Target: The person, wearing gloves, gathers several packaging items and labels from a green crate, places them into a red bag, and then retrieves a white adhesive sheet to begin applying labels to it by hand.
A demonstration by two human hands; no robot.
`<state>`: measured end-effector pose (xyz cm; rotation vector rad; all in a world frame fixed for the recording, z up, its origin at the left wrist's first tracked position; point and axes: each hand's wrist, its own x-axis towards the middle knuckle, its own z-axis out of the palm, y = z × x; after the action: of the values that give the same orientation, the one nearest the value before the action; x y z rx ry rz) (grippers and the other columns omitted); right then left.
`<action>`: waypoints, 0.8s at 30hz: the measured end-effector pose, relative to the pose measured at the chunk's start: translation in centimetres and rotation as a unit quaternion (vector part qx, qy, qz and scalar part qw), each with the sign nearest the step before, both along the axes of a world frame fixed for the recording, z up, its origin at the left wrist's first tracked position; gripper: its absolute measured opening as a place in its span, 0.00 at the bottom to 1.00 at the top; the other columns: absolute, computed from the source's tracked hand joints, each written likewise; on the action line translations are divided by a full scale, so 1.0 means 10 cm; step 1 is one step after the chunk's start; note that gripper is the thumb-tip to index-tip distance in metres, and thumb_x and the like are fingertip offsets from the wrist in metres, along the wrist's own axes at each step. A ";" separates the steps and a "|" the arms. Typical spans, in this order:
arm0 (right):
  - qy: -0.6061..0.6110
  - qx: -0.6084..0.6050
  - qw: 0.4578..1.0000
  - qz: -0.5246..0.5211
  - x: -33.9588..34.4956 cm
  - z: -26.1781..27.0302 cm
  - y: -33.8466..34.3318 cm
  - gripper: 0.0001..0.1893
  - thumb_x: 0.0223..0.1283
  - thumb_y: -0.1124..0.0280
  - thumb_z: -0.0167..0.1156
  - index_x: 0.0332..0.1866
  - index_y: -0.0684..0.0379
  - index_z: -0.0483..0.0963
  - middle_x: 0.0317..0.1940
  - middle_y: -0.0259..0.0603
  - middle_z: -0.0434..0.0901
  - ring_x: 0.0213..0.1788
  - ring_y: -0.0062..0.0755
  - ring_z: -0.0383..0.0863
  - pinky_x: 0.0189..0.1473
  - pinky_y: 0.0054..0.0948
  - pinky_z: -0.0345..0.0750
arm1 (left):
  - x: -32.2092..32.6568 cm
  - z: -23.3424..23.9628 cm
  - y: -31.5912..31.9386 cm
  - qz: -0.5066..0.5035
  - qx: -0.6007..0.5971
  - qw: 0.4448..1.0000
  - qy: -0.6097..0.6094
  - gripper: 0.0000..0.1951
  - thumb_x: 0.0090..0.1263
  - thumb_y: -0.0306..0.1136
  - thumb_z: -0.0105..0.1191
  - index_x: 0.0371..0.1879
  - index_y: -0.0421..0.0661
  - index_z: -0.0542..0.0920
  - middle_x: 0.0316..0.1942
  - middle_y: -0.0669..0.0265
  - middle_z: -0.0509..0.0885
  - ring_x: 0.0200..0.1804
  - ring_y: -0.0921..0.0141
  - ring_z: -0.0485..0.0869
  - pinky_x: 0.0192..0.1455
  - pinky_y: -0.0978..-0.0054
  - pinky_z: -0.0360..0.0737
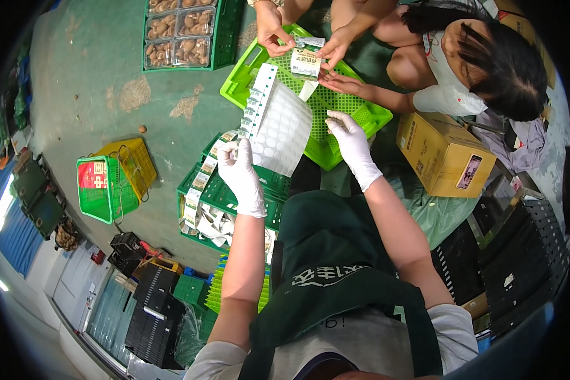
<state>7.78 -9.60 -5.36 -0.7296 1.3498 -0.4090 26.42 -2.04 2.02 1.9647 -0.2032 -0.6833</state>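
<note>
In a white glove, my left hand (240, 175) has its fingertips pinched at the lower end of a label strip (258, 102) with green marks. Beside the strip lies a sheet of round white stickers (283, 128), over a bright green plastic crate (356, 92). My right hand (349, 140), also gloved, is raised near the crate with its fingers curled and apart, holding nothing that shows. Beyond it, other people's hands hold a printed label package (307, 59) above the crate. A ribbon of labels (200, 180) runs over the dark green crate (223, 194) below my left hand.
A green crate (178, 69) holds several clear trays of mushrooms (190, 23). Green (116, 187) and yellow baskets (140, 164) lie on the floor at left. At right, a cardboard box (444, 154) bears a phone (469, 172); a person (460, 71) crouches behind it. Black crates (156, 304) stand lower left.
</note>
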 end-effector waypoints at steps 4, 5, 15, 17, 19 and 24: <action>-0.014 0.000 1.000 -0.009 0.01 -0.02 0.02 0.13 0.59 0.74 0.57 0.49 0.64 0.73 0.38 0.38 0.78 0.40 0.20 0.76 0.45 0.20 0.73 | 0.01 -0.02 0.03 0.000 -0.015 1.000 0.017 0.07 0.63 0.27 0.57 0.28 0.45 0.72 0.29 0.73 0.73 0.31 0.81 0.67 0.36 0.84 0.65; -0.013 0.000 1.000 -0.010 0.02 -0.02 0.03 0.13 0.59 0.74 0.57 0.49 0.64 0.73 0.38 0.38 0.78 0.40 0.20 0.76 0.45 0.20 0.73 | 0.01 -0.01 0.04 -0.004 -0.013 1.000 0.022 0.06 0.64 0.27 0.57 0.29 0.45 0.73 0.32 0.72 0.75 0.33 0.81 0.70 0.39 0.84 0.67; 0.000 -0.007 1.000 0.006 0.01 -0.03 0.07 0.14 0.59 0.73 0.57 0.49 0.63 0.73 0.37 0.38 0.79 0.39 0.22 0.77 0.46 0.21 0.73 | 0.00 -0.01 0.05 0.003 -0.002 1.000 0.019 0.06 0.63 0.25 0.57 0.28 0.44 0.72 0.27 0.73 0.70 0.29 0.80 0.65 0.33 0.83 0.64; 0.005 -0.012 1.000 0.014 0.00 -0.04 0.07 0.14 0.59 0.73 0.57 0.49 0.63 0.73 0.37 0.39 0.79 0.39 0.22 0.77 0.46 0.21 0.73 | 0.01 -0.03 0.06 0.008 -0.007 1.000 0.019 0.07 0.63 0.26 0.57 0.28 0.44 0.72 0.26 0.73 0.70 0.29 0.80 0.65 0.33 0.83 0.64; 0.008 -0.009 1.000 0.018 0.00 -0.04 0.07 0.14 0.59 0.72 0.57 0.50 0.63 0.73 0.36 0.39 0.79 0.39 0.23 0.77 0.46 0.21 0.73 | 0.03 -0.04 0.09 0.002 -0.007 1.000 0.024 0.06 0.63 0.27 0.57 0.29 0.45 0.72 0.29 0.73 0.73 0.31 0.81 0.68 0.36 0.83 0.66; 0.014 -0.014 1.000 0.022 -0.01 -0.04 0.08 0.14 0.58 0.72 0.57 0.49 0.62 0.73 0.36 0.38 0.79 0.39 0.23 0.77 0.46 0.22 0.73 | 0.02 -0.02 0.09 -0.001 0.011 0.999 0.034 0.06 0.63 0.27 0.58 0.30 0.46 0.73 0.33 0.72 0.76 0.34 0.80 0.71 0.39 0.84 0.68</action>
<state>7.73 -8.84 -5.77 -0.7892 1.3538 -0.3861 26.67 -1.14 1.78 1.9587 -0.1576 -0.7544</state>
